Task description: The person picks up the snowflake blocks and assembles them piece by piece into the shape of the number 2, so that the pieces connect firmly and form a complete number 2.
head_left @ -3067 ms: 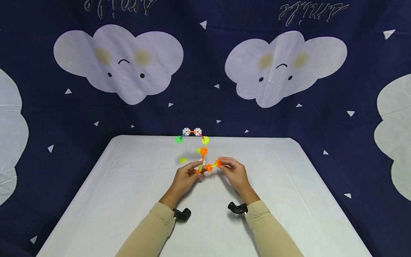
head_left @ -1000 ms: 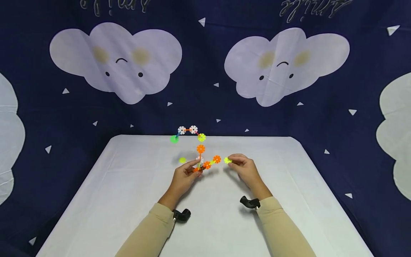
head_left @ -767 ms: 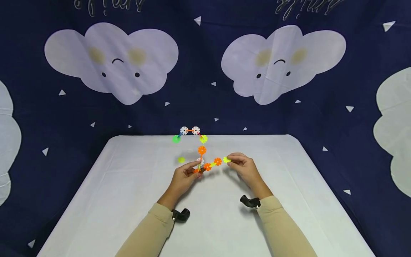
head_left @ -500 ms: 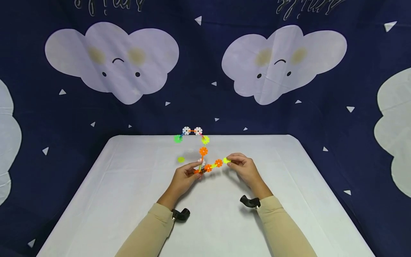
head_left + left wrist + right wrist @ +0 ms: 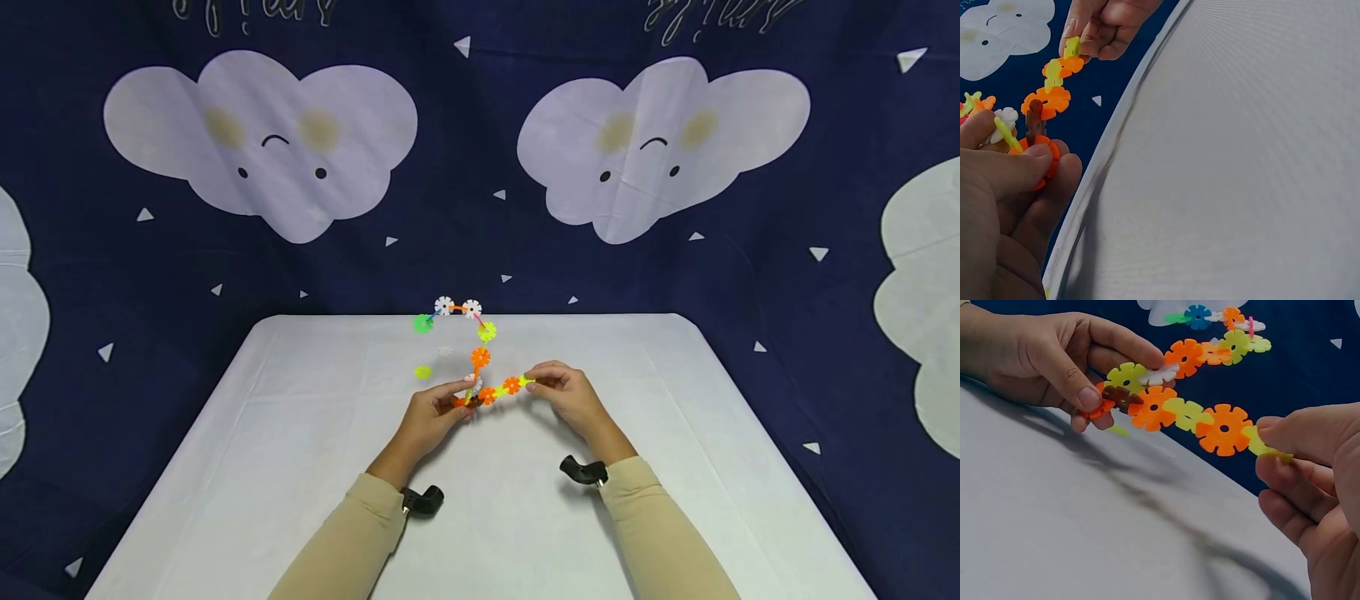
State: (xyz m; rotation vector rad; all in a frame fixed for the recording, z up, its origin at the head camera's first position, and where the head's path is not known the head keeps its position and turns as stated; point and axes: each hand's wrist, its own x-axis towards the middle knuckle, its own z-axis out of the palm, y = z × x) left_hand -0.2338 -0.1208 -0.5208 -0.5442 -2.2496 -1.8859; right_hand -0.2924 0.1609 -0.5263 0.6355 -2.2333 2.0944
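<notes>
A chain of interlocking snowflake discs is held up over the table, bent like a hook. My left hand (image 5: 431, 417) pinches an orange disc (image 5: 1096, 411) at the bend, beside a brown disc (image 5: 1121, 395). One arm of the chain rises away through orange, yellow and white discs to a green disc (image 5: 423, 323). The other runs right through an orange disc (image 5: 1154, 407) and a yellow-green one to a further orange disc (image 5: 1225, 429). Against that last disc's edge, my right hand (image 5: 567, 398) pinches a yellow disc (image 5: 1257, 441), partly hidden by the thumb; how deeply they interlock is hidden.
On the white table (image 5: 337, 483) behind the left hand lie a loose yellow-green disc (image 5: 423, 372) and a faint pale disc (image 5: 445, 351). A dark blue cloth with clouds (image 5: 262, 150) hangs behind the table's far edge.
Earlier my right hand held the chain's orange end; a second ago it held a yellow disc apart from it. Now that disc meets the orange end. The chain's raised arm has swung slightly right.
</notes>
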